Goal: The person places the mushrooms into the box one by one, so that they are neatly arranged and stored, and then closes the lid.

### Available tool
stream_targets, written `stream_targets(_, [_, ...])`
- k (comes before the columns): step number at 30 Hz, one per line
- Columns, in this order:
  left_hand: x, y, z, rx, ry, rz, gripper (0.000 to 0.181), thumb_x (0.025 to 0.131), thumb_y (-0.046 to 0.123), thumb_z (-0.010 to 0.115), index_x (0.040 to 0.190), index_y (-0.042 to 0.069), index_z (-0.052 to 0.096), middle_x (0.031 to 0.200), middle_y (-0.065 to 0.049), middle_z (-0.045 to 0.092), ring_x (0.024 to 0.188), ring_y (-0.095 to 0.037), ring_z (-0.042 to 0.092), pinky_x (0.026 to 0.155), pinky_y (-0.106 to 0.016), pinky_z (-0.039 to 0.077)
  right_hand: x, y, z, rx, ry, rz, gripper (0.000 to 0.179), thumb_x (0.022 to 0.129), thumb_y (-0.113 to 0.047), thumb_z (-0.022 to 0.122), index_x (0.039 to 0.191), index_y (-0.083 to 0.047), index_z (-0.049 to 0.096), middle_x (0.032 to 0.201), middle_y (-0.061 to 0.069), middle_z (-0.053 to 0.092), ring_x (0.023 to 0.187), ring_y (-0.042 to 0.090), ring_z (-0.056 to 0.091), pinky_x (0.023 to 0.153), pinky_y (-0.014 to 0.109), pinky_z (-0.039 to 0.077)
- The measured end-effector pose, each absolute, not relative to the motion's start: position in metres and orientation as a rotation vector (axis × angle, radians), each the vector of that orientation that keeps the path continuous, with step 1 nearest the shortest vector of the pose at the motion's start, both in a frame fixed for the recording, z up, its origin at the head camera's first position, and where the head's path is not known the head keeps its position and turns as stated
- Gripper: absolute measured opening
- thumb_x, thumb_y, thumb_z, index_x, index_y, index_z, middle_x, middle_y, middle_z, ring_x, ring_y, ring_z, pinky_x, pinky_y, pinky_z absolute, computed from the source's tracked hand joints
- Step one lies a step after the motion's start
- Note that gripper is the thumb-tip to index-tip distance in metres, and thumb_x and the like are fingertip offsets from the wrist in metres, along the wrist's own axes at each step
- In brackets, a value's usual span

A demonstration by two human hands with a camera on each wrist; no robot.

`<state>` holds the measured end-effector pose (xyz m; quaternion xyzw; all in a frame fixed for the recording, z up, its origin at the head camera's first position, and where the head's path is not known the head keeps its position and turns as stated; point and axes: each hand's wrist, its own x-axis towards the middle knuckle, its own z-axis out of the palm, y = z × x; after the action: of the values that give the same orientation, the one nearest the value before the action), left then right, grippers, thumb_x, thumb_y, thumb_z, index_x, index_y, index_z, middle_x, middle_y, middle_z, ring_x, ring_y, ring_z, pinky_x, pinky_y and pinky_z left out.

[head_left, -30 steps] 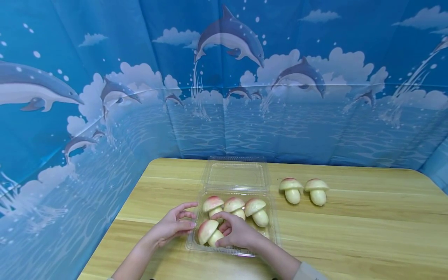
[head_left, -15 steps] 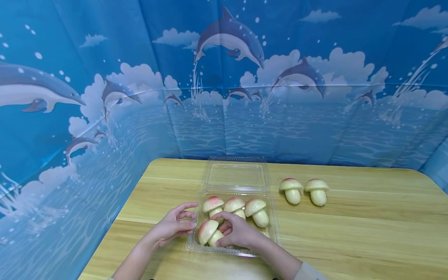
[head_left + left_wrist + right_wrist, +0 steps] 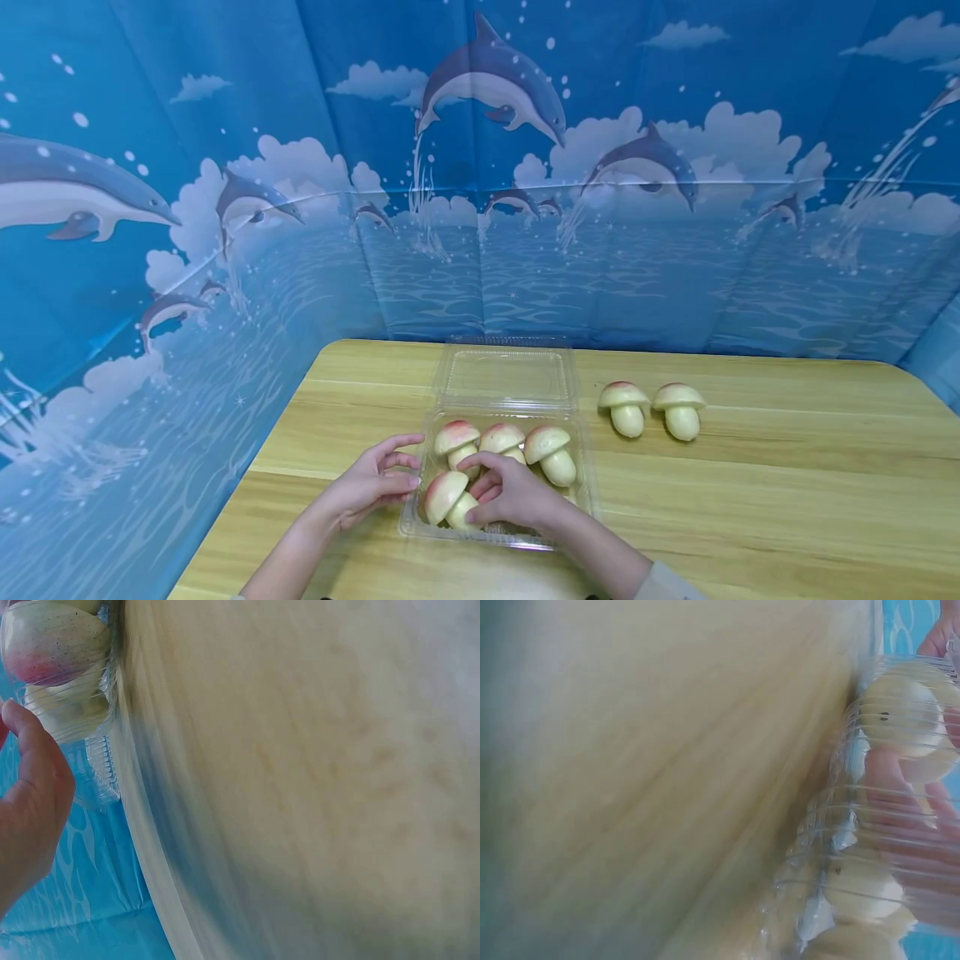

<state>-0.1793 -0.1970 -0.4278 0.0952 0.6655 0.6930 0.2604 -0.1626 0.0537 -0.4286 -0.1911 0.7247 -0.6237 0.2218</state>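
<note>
In the head view, a clear plastic clamshell box lies on the table with its lid folded back. Inside are several pale toy mushrooms with pink-tinged caps, including a back-row mushroom. My right hand reaches into the box. Its thumb and fingers close about the stem of the front-left mushroom; in the right wrist view the thumb shows through the box wall against a mushroom. At the box's left side, my left hand keeps its fingers loosely bent and spread, fingertips at the rim.
Two more mushrooms, a left one and a right one, lie on the wooden table to the right of the box. The open lid extends toward the back edge. A blue dolphin-print curtain hangs behind.
My right hand has shifted very slightly to the right, its thumb a little along the stem. The left hand, box and other mushrooms stay where they were.
</note>
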Motion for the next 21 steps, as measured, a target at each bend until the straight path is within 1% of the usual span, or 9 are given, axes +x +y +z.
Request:
stream_targets(8, [-0.179,-0.197,-0.427,0.241,1.82,1.871,0.07,0.084,0.0,0.063,0.143,-0.001,0.026,0.106,-0.011,0.05,0.074,-0.01,0.055,0.068,-0.022,0.051,-0.162,0.059,-0.424,-0.521,1.993,-1.727,0.05,0.07,0.004,0.075,0.117,0.001,0.055,0.09,0.012,0.062,0.08,0.02,0.061,0.068,0.03,0.054])
stream_targets(14, [-0.18,-0.197,-0.427,0.248,1.819,1.871,0.07,0.084,0.0,0.064,0.143,-0.001,0.026,0.105,-0.01,0.05,0.074,-0.01,0.055,0.069,-0.022,0.051,-0.162,0.068,-0.419,-0.519,1.972,-1.746,0.051,0.071,0.003,0.074,0.118,0.003,0.054,0.095,0.017,0.063,0.082,0.021,0.061,0.072,0.031,0.054])
stream_targets(21, [-0.18,-0.197,-0.427,0.25,1.824,1.862,0.07,0.084,0.001,0.064,0.143,-0.001,0.026,0.106,-0.011,0.05,0.075,-0.01,0.055,0.069,-0.023,0.051,-0.162,0.082,-0.412,-0.525,1.944,-1.724,0.053,0.076,-0.002,0.073,0.124,0.004,0.051,0.102,0.019,0.06,0.088,0.023,0.061,0.076,0.033,0.053])
